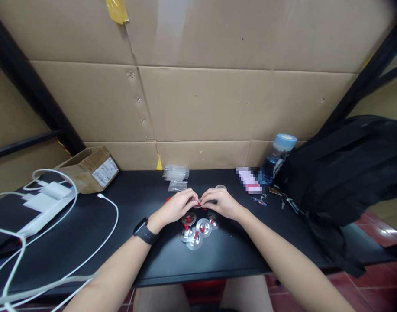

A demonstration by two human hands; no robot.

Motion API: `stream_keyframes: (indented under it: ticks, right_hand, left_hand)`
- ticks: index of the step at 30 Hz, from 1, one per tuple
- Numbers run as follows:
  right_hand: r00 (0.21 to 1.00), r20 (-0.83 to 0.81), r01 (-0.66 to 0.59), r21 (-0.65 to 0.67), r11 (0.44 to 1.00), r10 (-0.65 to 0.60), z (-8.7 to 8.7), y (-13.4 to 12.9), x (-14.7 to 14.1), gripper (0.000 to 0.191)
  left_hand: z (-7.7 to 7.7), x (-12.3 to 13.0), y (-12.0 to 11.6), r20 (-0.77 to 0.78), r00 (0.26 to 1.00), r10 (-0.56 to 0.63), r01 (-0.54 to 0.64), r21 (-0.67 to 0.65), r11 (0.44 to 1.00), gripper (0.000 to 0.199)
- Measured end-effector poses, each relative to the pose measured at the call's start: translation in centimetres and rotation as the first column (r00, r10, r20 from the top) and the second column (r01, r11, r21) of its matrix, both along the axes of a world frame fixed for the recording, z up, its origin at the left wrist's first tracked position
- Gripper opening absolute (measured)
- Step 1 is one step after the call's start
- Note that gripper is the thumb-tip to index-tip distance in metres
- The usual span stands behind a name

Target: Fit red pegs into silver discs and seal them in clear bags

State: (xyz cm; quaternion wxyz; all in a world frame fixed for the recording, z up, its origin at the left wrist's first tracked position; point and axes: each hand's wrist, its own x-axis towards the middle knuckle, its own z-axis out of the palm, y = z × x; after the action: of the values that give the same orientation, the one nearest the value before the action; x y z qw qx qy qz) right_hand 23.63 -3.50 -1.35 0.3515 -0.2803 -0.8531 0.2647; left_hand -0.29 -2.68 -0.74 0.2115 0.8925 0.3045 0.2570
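Several silver finger cymbals (pixel 204 228) with red cord loops lie in an overlapping cluster on the black table (pixel 172 260), just below my hands. My left hand (pixel 180 204), with a black watch (pixel 145 230) on its wrist, is closed in a pinch. Facing it, my right hand (pixel 221 203) pinches too, and the fingertips of both meet over a red cord (pixel 199 203) with a bit of shiny metal, seemingly another finger cymbal, mostly hidden by the fingers. Behind my right hand shows the rim of a round disc (pixel 221 186). More red cord (pixel 167 200) peeks out beyond my left hand.
Clear plastic bags (pixel 176 173) lie at the back. A cardboard box (pixel 91 170), a white power strip (pixel 47 212) and looping white cables (pixel 115 221) occupy the left. On the right are a pixelated pink item (pixel 249 180), a keychain (pixel 259 200), a water bottle (pixel 278 158) and a black backpack (pixel 347 173).
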Motion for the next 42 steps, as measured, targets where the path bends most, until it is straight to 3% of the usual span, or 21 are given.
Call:
stream_keyframes:
  ticks: [4,8,11,14,17,19,25,31,34,37,42]
  right_hand:
    - [0.998,0.056,0.006,-0.004,1.0,-0.006,0.8,0.1,1.3,0.017]
    - [0.975,-0.014,0.216,-0.14,0.966,-0.22,1.2,0.7,3.0,0.019]
    - [0.936,-0.103,0.281,-0.36,0.89,-0.338,0.7,1.8,4.5,0.025]
    - [0.899,-0.08,0.32,-0.548,0.773,-0.43,0.0,2.8,5.7,0.026]
    - [0.852,-0.033,0.388,-0.63,0.673,-0.522,-0.6,3.4,6.4,0.022]
    - [0.833,-0.045,0.398,-0.644,0.654,-0.552,-0.9,3.6,6.6,0.02]
    - [0.796,-0.019,0.496,-0.553,0.67,-0.605,-2.2,4.3,6.5,0.015]
    - [0.759,0.156,0.651,-0.151,0.744,-0.632,-2.7,4.7,6.4,0.018]
    - [0.779,0.206,0.605,-0.004,0.796,-0.592,-1.8,4.2,6.5,0.015]
    - [0.813,0.31,0.513,0.019,0.858,-0.493,-0.5,3.1,6.5,0.02]
    - [0.736,0.506,0.482,0.075,0.873,-0.449,0.9,1.3,5.8,0.042]
  left_hand:
    - [1.5,-3.0,1.1,0.004,0.991,0.133,-0.133,0.079,0.988,0.024]
    - [2.4,-7.4,2.3,-0.13,0.961,0.243,-0.245,-0.003,0.969,0.027]
    - [1.9,-9.1,2.7,-0.214,0.953,0.216,-0.242,-0.104,0.965,0.029]
    - [1.4,-9.3,2.9,-0.224,0.957,0.187,-0.228,-0.173,0.958,0.029]
    - [1.3,-9.1,3.0,-0.189,0.952,0.242,-0.27,-0.142,0.952,0.032]
    - [1.5,-9.2,3.0,-0.163,0.943,0.29,-0.307,-0.094,0.947,0.034]
    - [1.8,-9.4,2.9,-0.153,0.939,0.308,-0.322,-0.079,0.943,0.033]
    - [1.6,-8.8,2.9,-0.188,0.94,0.284,-0.306,-0.104,0.946,0.033]
    - [1.6,-8.8,2.8,-0.182,0.942,0.281,-0.304,-0.112,0.946,0.032]
    - [1.6,-8.9,2.8,-0.174,0.941,0.29,-0.311,-0.111,0.944,0.032]
    - [1.5,-8.7,2.8,-0.174,0.943,0.283,-0.302,-0.099,0.948,0.03]
